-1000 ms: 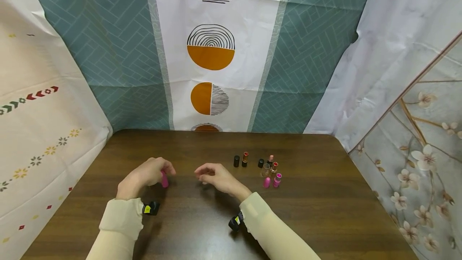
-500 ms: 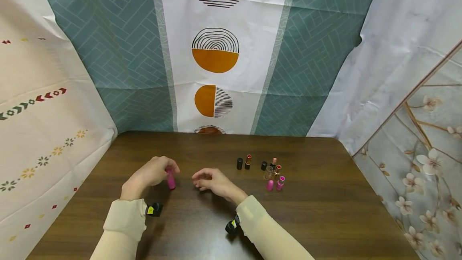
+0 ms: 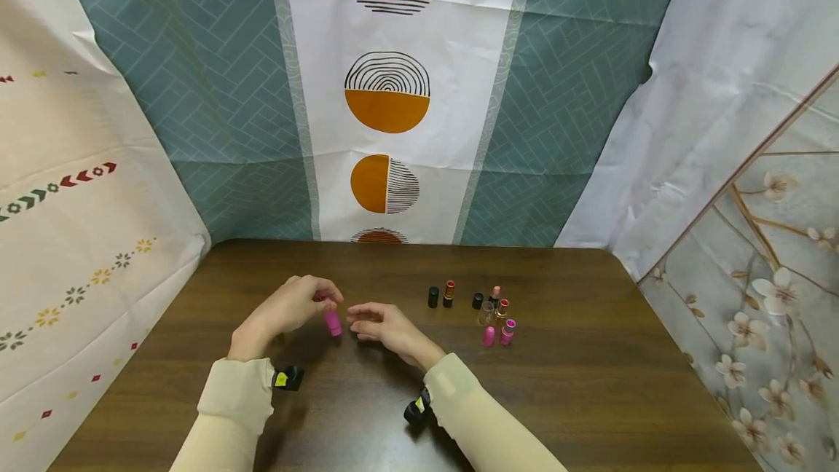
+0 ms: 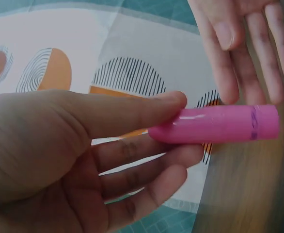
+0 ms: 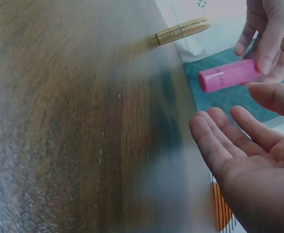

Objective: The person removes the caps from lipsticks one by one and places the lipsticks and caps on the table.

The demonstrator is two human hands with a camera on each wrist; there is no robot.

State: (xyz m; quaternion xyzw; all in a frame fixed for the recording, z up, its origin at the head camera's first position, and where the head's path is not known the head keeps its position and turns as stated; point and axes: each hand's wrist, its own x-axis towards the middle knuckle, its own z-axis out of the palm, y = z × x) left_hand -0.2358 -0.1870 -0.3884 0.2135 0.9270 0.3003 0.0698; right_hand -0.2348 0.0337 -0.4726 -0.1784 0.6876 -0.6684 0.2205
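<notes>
My left hand (image 3: 291, 308) pinches a pink lipstick tube (image 4: 219, 124) by its rounded end, between thumb and fingers. The tube tilts off the table, its flat end toward my other hand. Close beside it, my right hand (image 3: 393, 330) is held with fingers loosely bent and nothing in them; in the right wrist view its palm lies bare, just short of the pink tube (image 5: 229, 75). A gold lipstick tube (image 5: 183, 31) stands upright on the table near my left hand; in the head view that hand mostly hides it.
On the brown table (image 3: 557, 399), right of my hands, stand a black cap (image 3: 433, 297), an uncapped red-gold lipstick (image 3: 448, 293), a second black cap (image 3: 477, 301), a clear cap (image 3: 486, 314), a pink cap (image 3: 489, 336) and an uncapped pink lipstick (image 3: 507, 331). Patterned cloth (image 3: 249, 93) hangs behind.
My left hand has lifted the pink lipstick tube and carried it right, toward my right hand. The right hand has shifted slightly left. The lipsticks on the right stay put.
</notes>
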